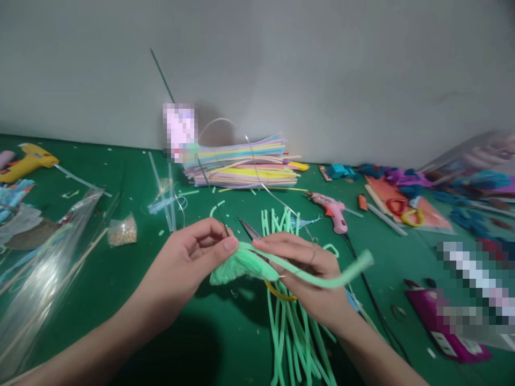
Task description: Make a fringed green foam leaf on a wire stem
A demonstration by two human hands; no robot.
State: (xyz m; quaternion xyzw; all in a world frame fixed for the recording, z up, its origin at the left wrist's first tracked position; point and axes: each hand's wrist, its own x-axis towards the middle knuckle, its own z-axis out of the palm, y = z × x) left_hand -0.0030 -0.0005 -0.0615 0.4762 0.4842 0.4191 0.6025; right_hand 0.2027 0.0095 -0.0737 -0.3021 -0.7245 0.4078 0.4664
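My left hand (201,249) is closed, thumb and forefinger pinching the top of a folded, fuzzy mint-green pipe-cleaner piece (243,265). A thin dark green stem wire (163,75) slants from up by the wall down into that pinch. My right hand (316,260) is closed around a mint-green pipe cleaner (317,277), whose loose end sticks out to the right. Beneath it lies a bunch of mint-green pipe cleaners (285,335). Scissors (249,228) with a yellow handle lie there too, partly hidden by the green piece and my right hand.
Several pastel pipe cleaners (245,163) lie bundled against the wall. A pink glue gun (330,209) sits to the right, its cord trailing forward. At far left are a yellow glue gun (30,161), a bead bag (123,230) and clear plastic sleeves (52,284). A purple packet (446,324) lies right.
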